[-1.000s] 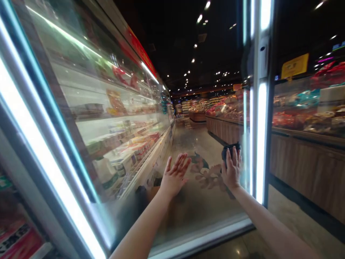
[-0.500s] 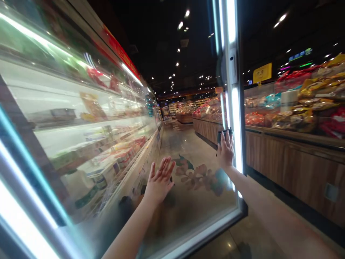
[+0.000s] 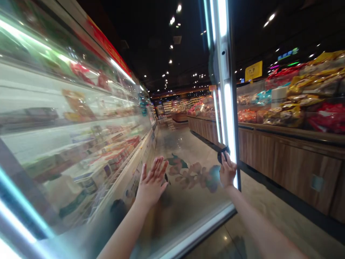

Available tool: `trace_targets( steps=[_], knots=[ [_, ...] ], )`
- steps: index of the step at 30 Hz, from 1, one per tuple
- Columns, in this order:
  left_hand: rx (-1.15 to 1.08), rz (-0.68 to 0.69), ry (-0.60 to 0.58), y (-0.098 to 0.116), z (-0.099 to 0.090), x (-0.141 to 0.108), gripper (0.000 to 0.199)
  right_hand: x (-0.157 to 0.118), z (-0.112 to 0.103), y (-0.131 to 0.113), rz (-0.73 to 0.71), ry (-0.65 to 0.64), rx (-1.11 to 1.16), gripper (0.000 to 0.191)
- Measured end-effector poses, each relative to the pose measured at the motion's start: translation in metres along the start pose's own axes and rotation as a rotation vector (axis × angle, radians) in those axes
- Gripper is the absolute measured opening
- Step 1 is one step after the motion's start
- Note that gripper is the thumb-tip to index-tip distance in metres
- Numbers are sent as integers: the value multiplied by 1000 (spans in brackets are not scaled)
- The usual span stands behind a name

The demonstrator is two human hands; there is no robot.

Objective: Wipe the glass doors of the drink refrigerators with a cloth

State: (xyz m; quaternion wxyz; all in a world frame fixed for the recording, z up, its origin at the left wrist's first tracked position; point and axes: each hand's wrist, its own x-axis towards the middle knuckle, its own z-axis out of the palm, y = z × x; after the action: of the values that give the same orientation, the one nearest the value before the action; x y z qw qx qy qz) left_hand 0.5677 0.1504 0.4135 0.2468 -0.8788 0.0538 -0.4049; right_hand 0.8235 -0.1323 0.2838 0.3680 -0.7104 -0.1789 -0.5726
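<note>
My left hand (image 3: 151, 181) lies flat on the pane of an open glass cooler door (image 3: 201, 233), its fingers spread and nothing held. On the right, my right hand (image 3: 228, 173) closes on a small dark cloth (image 3: 222, 154), pressed to the glass beside the lit upright edge of the door. Part of the cloth is hidden by the fingers, and its exact make is hard to see. Flower decals (image 3: 195, 172) show on or through the lower pane between my hands.
Left of the door runs a lit cooler with shelves (image 3: 118, 120) of packaged goods, blurred through the glass. To the right stands a wood-panelled display counter (image 3: 272, 154) heaped with bagged goods (image 3: 285, 113). A yellow sign (image 3: 253, 71) rises above it. An aisle floor (image 3: 175, 138) stretches ahead.
My right hand has moved down along the door's lit edge with the dark cloth. My left hand keeps its place on the glass while the whole view has shifted slightly.
</note>
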Motion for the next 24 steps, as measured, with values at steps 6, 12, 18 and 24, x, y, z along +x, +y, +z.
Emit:
trace_targets(
  steps=[6, 12, 18, 24],
  knots=[
    [5, -8, -20, 3, 0, 2, 98, 0, 9, -10, 180, 31, 149, 62],
    [3, -16, -12, 5, 2, 2, 98, -2, -1, -37, -74, -126, 203, 61],
    [-5, -19, -33, 7, 0, 3, 97, -26, -10, -5, -30, -221, 179, 55],
    [-19, -32, -45, 8, 1, 2, 98, -6, 12, -46, 11, -170, 153, 63]
  ],
)
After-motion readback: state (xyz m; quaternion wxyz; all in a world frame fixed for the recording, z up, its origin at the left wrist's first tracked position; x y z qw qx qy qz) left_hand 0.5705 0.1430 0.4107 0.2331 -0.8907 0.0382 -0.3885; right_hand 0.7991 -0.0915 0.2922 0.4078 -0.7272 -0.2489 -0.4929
